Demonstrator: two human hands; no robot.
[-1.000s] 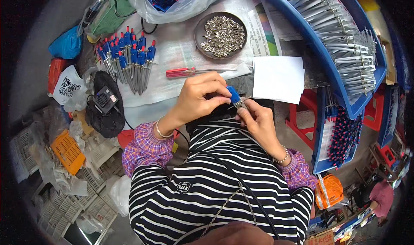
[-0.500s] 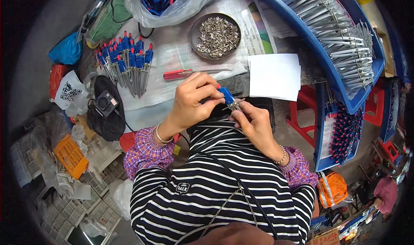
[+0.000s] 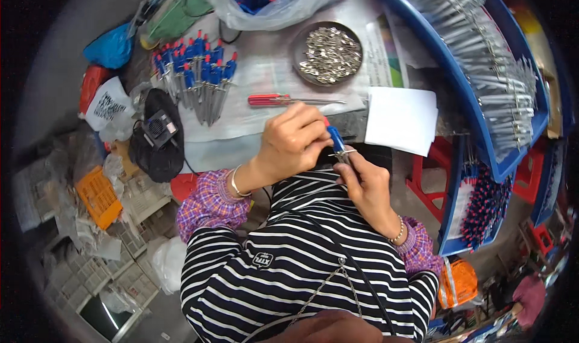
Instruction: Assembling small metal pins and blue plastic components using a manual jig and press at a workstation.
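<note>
A small tool with a blue handle (image 3: pixel 335 139), a red tip and a metal shank is held over my lap, just off the table's near edge. My right hand (image 3: pixel 369 192) is closed around the metal end, thumb and fingers gripping it below a thin crossbar. My left hand (image 3: pixel 294 139) presses its curled fingertips together against the side of the blue handle. Whatever those fingertips may pinch is hidden. Beyond my hands lies a screwdriver (image 3: pixel 268 100) with a red handle. A round dish (image 3: pixel 297 65) of small metal pins stands farther back.
Similar blue-and-red tools (image 3: pixel 208 71) lie heaped at the left. A plastic bag (image 3: pixel 265 20) of blue parts stands at the back. White paper sheets (image 3: pixel 401 121) lie right of my hands. Blue trays (image 3: pixel 467 71) of metal parts and finished-looking tools flank the right, above red stools (image 3: pixel 431 174).
The whole view has shifted, so the table things appear farther right. The tool now points more steeply, and both hands remain on or against it.
</note>
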